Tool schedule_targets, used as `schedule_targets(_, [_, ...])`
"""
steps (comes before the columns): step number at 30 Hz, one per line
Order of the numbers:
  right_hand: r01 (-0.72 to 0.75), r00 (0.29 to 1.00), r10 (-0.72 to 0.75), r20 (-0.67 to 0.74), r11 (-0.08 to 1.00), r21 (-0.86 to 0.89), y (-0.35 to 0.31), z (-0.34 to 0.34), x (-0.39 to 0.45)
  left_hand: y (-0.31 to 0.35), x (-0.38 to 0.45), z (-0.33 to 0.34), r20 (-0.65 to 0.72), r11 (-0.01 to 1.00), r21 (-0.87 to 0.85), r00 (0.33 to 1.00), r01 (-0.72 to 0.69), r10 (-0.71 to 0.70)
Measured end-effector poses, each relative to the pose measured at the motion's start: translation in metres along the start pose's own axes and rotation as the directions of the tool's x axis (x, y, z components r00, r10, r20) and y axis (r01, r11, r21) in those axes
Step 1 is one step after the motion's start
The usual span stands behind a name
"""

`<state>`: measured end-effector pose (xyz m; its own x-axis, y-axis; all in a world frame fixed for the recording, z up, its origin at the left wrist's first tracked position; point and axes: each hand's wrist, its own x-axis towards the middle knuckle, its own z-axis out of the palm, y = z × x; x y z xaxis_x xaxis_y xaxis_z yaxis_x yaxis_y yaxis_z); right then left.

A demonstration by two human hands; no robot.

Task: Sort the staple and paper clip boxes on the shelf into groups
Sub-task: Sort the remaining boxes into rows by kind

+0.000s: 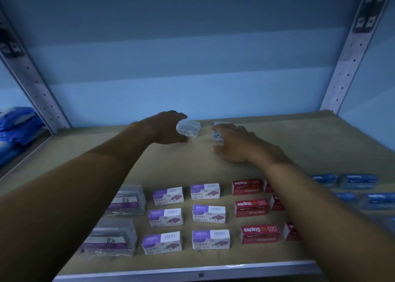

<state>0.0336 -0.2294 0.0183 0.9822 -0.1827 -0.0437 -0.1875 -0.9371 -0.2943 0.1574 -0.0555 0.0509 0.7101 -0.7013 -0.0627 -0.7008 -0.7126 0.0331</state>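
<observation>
Near the back of the shelf (299,144), my left hand (165,130) closes around a small clear plastic clip box (189,128). My right hand (237,144) curls over a second clear box (217,135), fingers touching its top, mostly hiding it. Nearer the front stand several purple-and-white staple boxes (208,214) in two columns. Red staple boxes (252,208) form columns to their right, partly hidden by my right forearm. Blue staple boxes (358,181) lie at the far right. Two clear clip boxes with purple labels (126,200) sit at the front left.
Perforated metal uprights (350,61) frame the shelf on both sides. Blue plastic packs (15,127) lie on the neighbouring shelf to the left. A metal lip (192,269) runs along the front edge. A pale blue wall closes the back.
</observation>
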Motion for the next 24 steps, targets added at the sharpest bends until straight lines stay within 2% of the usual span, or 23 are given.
schedule_targets(8, [-0.007,0.999,0.007,0.051,1.000,-0.012,0.000,-0.003,0.002,0.004,0.015,0.015,0.076,0.998,-0.056,0.997,-0.002,0.007])
schedule_targets(12, [-0.007,0.999,0.009,0.045,0.999,-0.050,0.002,-0.002,-0.001,0.003,0.015,0.015,0.024,0.998,-0.067,1.000,0.005,-0.003])
schedule_targets(15, [-0.004,0.999,0.006,0.036,0.998,-0.065,0.001,-0.004,-0.007,0.004,0.007,0.016,-0.050,0.989,-0.132,0.996,0.067,-0.075])
schedule_targets(19, [0.047,0.999,-0.046,0.027,0.998,-0.045,-0.002,-0.006,-0.017,0.008,-0.004,0.019,-0.127,0.977,-0.197,0.986,0.082,-0.108])
schedule_targets(24, [0.120,0.993,-0.121,-0.019,0.992,-0.028,-0.011,-0.013,-0.028,0.016,-0.032,0.008,-0.118,0.980,-0.192,0.990,0.060,-0.083])
